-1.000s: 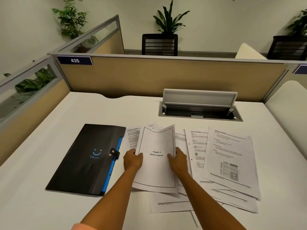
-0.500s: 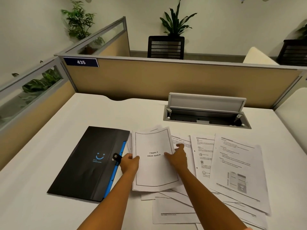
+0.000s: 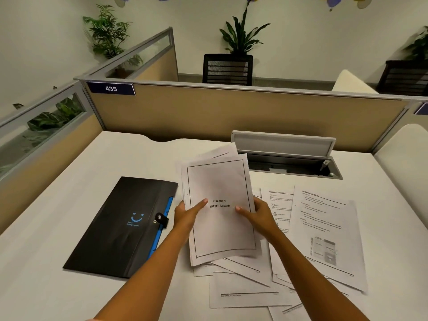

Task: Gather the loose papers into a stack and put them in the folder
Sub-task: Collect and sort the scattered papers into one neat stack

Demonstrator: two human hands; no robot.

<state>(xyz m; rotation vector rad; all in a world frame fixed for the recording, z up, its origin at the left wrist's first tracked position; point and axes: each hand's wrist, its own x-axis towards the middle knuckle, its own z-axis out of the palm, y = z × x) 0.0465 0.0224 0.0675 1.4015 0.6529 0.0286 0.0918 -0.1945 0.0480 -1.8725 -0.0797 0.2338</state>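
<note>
A: What do the hands hold?
B: The left hand [image 3: 185, 214] and right hand [image 3: 257, 213] grip a small sheaf of papers [image 3: 218, 209] by its sides.
A: And the folder [image 3: 120, 225]?
B: Closed, flat on the desk, just left of the left hand. More loose sheets [image 3: 324, 228] lie right of the right hand.

Both hands [image 3: 188, 213] grip paper stack [image 3: 220, 209] beside closed folder [image 3: 120, 228].

Two hands are showing at mid-frame, the left hand [image 3: 188, 213] and the right hand [image 3: 257, 213]. One black folder [image 3: 120, 228] is lying at left of centre. The loose papers [image 3: 324, 230] are overlapping at lower right, so their count is staying unclear. Four potted plants are standing along the top.
</note>
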